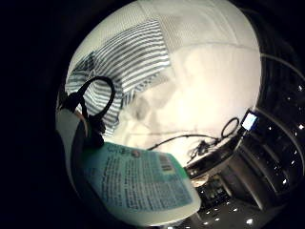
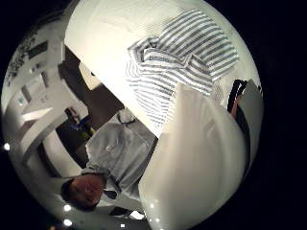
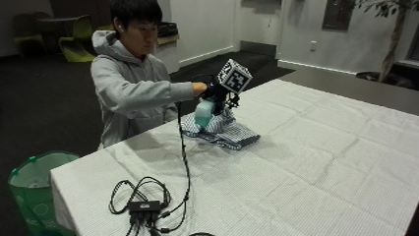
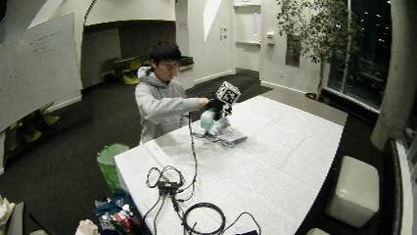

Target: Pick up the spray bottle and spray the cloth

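Right up against the palm is the spray bottle (image 1: 143, 183), its pale teal body and printed label filling the little-finger side view, and its white flank (image 2: 201, 163) taking up much of the thumb-side view. So the pickup looks done: in the outside view the gloved right hand (image 3: 216, 91) has its fingers wrapped round the upper part of the bottle (image 3: 204, 113) and holds it up off the table (image 3: 314, 162), the bottle hanging roughly upright below the hand.

Directly beneath it lies the striped cloth (image 3: 219, 130), crumpled in 1 heap on the white tablecloth near the person's edge. Both palm views look down on those stripes (image 1: 124, 67) (image 2: 182, 57), so the bottle sits above the cloth, apart from it.

What's left, by my reading, is the spraying itself. No mist shows anywhere, no wet patch can be made out on the fabric, and the nozzle and trigger are hidden behind the hand, so I can't tell whether a finger is on the trigger yet.
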`<state>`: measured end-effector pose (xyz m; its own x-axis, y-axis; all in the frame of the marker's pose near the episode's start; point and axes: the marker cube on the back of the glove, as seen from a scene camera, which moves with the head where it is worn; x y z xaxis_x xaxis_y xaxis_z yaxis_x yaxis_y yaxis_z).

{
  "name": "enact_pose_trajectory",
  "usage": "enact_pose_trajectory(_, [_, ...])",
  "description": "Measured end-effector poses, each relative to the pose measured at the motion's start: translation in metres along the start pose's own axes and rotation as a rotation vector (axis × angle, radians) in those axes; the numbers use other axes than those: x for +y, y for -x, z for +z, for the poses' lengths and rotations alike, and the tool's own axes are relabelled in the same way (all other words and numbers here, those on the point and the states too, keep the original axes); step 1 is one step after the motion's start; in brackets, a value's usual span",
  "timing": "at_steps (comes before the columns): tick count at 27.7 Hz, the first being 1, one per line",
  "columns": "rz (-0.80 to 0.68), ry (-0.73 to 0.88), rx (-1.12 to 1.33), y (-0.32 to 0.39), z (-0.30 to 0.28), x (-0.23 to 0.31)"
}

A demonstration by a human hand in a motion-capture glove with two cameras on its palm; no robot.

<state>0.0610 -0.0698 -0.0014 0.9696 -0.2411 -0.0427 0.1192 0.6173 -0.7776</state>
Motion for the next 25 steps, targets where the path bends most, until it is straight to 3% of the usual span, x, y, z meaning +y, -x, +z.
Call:
enact_pose_trajectory(6, [-0.026, -0.007, -0.072, 0.01, 0.011, -0.01])
enact_pose_trajectory(10, [-0.119, -0.096, -0.16, 0.029, -0.003, -0.004])
enact_pose_trajectory(20, [-0.695, -0.617, -0.826, 0.137, -0.064, 0.003])
enact_pose_trajectory(25, [-0.848, -0.742, -1.086, 0.15, -0.054, -0.008])
